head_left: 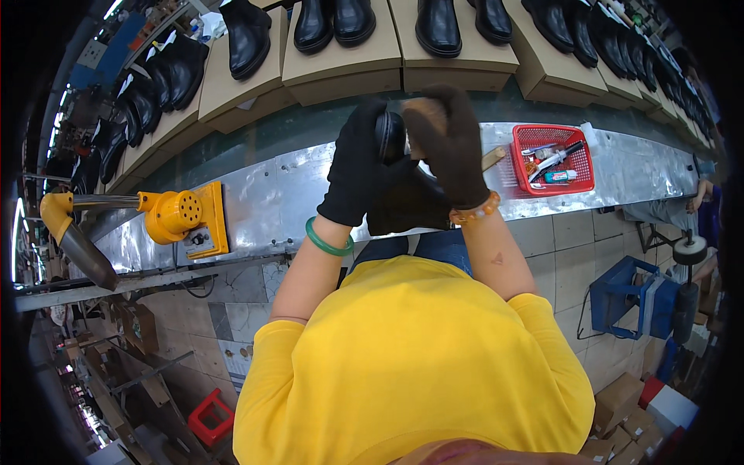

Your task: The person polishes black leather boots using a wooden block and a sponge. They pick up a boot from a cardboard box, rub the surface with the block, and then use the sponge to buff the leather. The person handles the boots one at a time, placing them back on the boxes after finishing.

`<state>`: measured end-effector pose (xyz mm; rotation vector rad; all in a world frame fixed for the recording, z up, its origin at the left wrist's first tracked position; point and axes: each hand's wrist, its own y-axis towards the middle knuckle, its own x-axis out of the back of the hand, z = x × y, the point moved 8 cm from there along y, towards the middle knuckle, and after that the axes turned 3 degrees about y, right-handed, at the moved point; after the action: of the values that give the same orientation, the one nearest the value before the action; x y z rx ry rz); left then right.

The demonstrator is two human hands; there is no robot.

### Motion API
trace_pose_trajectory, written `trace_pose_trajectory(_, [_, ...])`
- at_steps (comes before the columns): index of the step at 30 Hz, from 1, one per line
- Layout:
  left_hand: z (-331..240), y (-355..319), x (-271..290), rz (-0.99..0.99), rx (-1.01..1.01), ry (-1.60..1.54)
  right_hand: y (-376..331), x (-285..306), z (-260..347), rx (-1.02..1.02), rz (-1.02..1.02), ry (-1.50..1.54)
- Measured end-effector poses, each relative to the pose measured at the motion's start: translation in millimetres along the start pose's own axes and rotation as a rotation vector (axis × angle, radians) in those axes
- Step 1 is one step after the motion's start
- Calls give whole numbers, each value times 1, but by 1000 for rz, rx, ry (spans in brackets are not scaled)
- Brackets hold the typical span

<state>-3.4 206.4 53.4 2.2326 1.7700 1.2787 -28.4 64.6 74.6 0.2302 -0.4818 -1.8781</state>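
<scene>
In the middle, over the metal bench, my left hand point(355, 167) wears a black glove and is closed round a black leather boot point(393, 141). The boot's rounded, shiny toe points away from me, and a dark part hangs below between my wrists. My right hand point(456, 151), in a dark brown glove, is close against the boot's right side with its fingers curled. A tan, fuzzy-looking piece point(426, 116) shows at these fingers; whether it is a brush, a cloth or part of the glove is unclear. A pale wooden handle point(492, 158) juts out beside the right wrist.
A red plastic basket point(554, 187) with tubes and small tools stands right on the metal bench point(271, 186). At left is a yellow machine point(174, 217) with a bent nozzle. Beyond, black boots point(439, 29) line cardboard boxes point(341, 77). A blue crate point(620, 298) stands at lower right.
</scene>
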Motion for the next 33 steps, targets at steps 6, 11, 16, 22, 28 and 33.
trace_pose_trajectory(6, [5, 0, -1, 8, 26, -15, -31, -10, -7, -109, 88, -41])
trace_pose_trajectory(11, [3, -1, -2, 0, 18, 26, -33, 2, -20, -131, 115, 42])
trace_pose_trajectory(16, [-4, 0, -1, -12, -28, -12, -13, -3, 2, 5, -5, -21])
trace_pose_trajectory(22, [6, 2, -1, 3, -7, 50, -29, -6, -18, -110, 128, -8])
trace_pose_trajectory(28, [18, 0, 13, -1, 64, 56, -34, 30, -54, -225, 109, -1])
trace_pose_trajectory(33, [28, -8, 35, -49, 69, -107, -28, 59, -125, -245, 225, -271])
